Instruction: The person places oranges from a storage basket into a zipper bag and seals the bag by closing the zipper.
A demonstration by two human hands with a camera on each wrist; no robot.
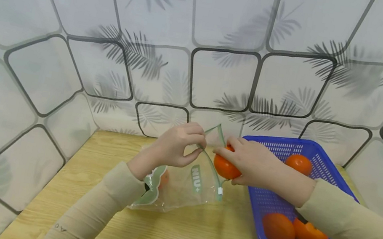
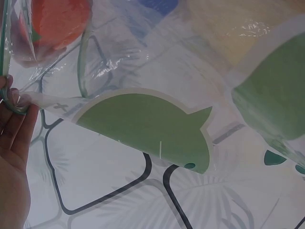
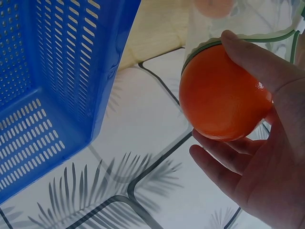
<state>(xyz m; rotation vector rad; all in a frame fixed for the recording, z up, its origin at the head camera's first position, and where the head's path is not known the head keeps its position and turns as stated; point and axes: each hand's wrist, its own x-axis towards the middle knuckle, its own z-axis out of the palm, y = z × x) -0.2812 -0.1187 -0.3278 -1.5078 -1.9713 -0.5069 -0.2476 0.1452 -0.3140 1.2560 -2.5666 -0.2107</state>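
A clear slider zip bag [image 1: 179, 186] with green prints and a green-edged mouth lies on its side on the table. My left hand [image 1: 181, 145] pinches the rim of that mouth, and the left wrist view shows my fingertips [image 2: 19, 102] on the green edge. At the opening, my right hand [image 1: 251, 162] holds a smooth round orange fruit [image 1: 226, 164] between thumb and fingers. In the right wrist view this fruit [image 3: 226, 95] meets the bag's green edge; how far inside it sits, I cannot tell. Another orange fruit [image 1: 164, 179] shows through the plastic, deeper in the bag.
To the right stands a blue perforated basket [image 1: 255, 216] with several orange fruits, one [image 1: 299, 164] at the back and others [image 1: 277, 228] in front, under my right forearm. A patterned cloth [image 1: 222, 78] rises behind the wooden table [image 1: 155, 237].
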